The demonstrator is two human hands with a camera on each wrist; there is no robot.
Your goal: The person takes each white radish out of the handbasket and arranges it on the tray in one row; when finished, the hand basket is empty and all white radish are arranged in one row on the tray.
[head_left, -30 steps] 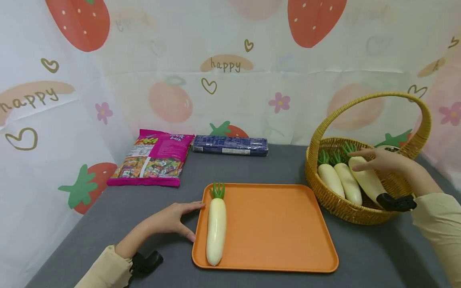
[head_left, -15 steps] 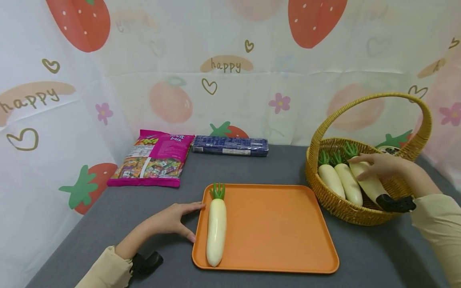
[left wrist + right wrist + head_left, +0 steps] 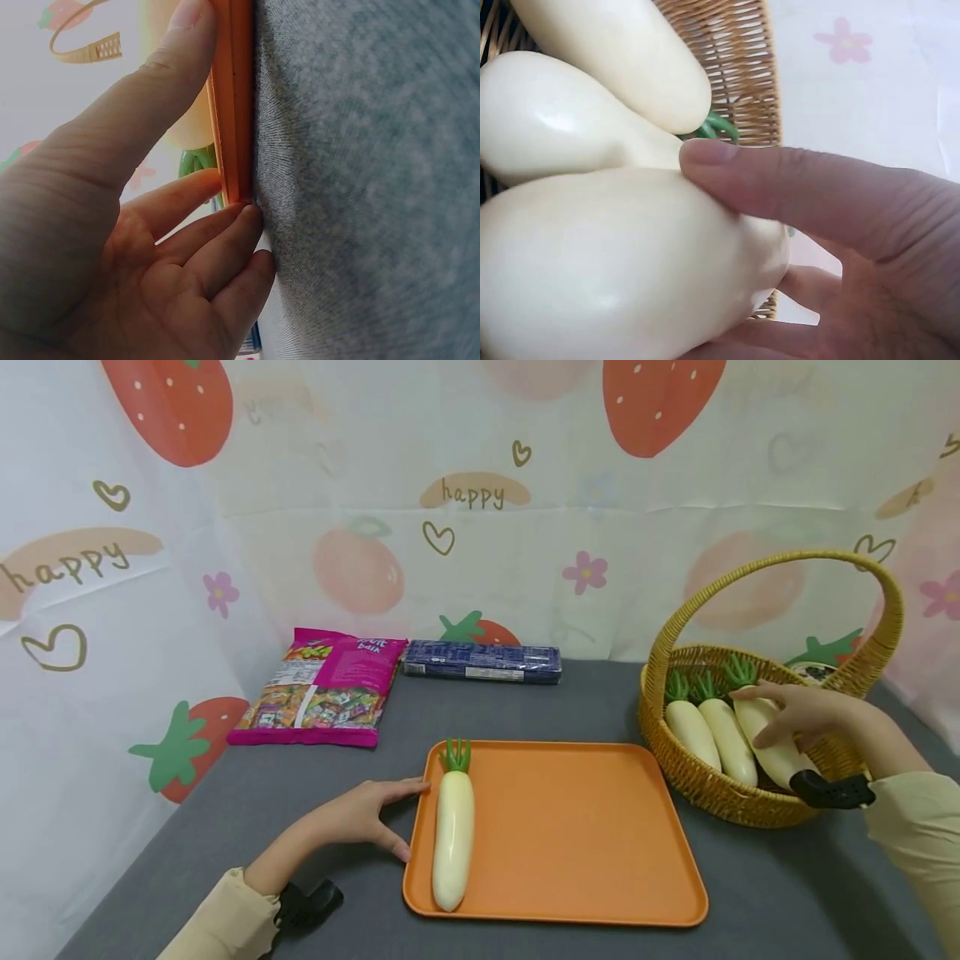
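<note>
In the head view, my right hand grips a white radish with green leaves, in the wicker basket at the right. Its thumb lies along the upper side of that radish in the right wrist view, with fingers curled on the far side. Two more radishes lie beside it in the basket. My left hand touches the left edge of an orange tray, thumb and fingers spread along the rim. Another white radish lies lengthwise on the tray's left side, leaves pointing away from me.
Behind the tray, a pink bag of wrapped candies lies on the grey tabletop, beside a long dark-blue packet. The basket's tall handle arches above the right hand. A patterned curtain hangs behind everything.
My right thumb has shifted down along the radish in the basket, and the hand has settled around it. The left hand stays at the tray edge.
</note>
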